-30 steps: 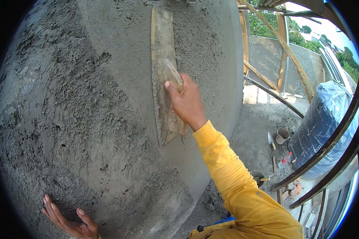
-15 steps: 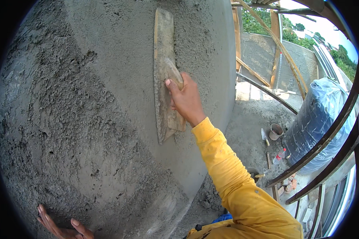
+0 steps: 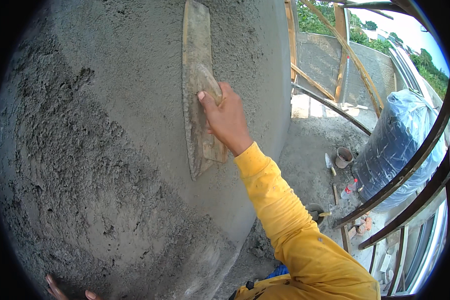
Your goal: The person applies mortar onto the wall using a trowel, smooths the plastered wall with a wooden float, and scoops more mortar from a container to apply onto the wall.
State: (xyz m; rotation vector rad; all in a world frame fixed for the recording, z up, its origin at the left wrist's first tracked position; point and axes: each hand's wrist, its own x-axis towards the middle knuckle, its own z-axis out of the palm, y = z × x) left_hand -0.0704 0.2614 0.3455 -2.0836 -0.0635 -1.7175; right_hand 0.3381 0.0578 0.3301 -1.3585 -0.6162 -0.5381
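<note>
A long, cement-crusted wooden float (image 3: 197, 47) lies upright against the grey plastered wall (image 3: 85, 155). My right hand (image 3: 224, 116), at the end of a yellow sleeve, is closed round the float's handle, thumb on top. Low at the left edge of the view, only the fingertips of my left hand (image 3: 72, 290) show, spread apart against or very near the rough plaster. The wall is coarse and pitted on the left and smoother around the float.
At the right are a plastic-wrapped drum (image 3: 387, 150), curved dark rails (image 3: 410, 220), a bucket (image 3: 344, 158), trowel (image 3: 330, 162), bottle (image 3: 350, 188), second bucket (image 3: 315, 210) and broken bricks (image 3: 364, 225) on the cement-dusted floor. Timber braces (image 3: 365, 80) lean by a low wall.
My right hand and the float have risen slightly and shifted a little left. My left hand has dropped lower in view. The surroundings have shifted slightly left and up with the camera.
</note>
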